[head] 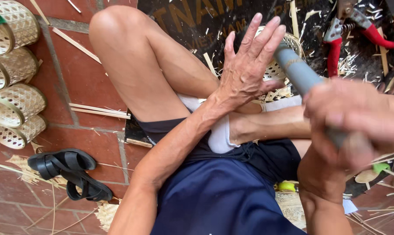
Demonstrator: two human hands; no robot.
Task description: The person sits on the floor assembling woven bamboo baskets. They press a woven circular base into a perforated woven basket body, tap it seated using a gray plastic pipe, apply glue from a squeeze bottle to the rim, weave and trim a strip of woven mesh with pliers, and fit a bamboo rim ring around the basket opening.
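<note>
Seemingly steadying the woven basket (280, 65) lying beyond the knees, the left hand (248, 69) is pressing open-fingered against it while the right hand (357, 119) is gripping a grey-handled tool (301, 74).

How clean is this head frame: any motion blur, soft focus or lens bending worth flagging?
Head view: the right hand is smeared by motion blur close to the lens, as is the near end of the grey handle it grips; the left hand with spread fingers is sharp, so are the woven baskets and black sandals; light is even daylight, no glare; wide-angle stretching at the edges.
</note>
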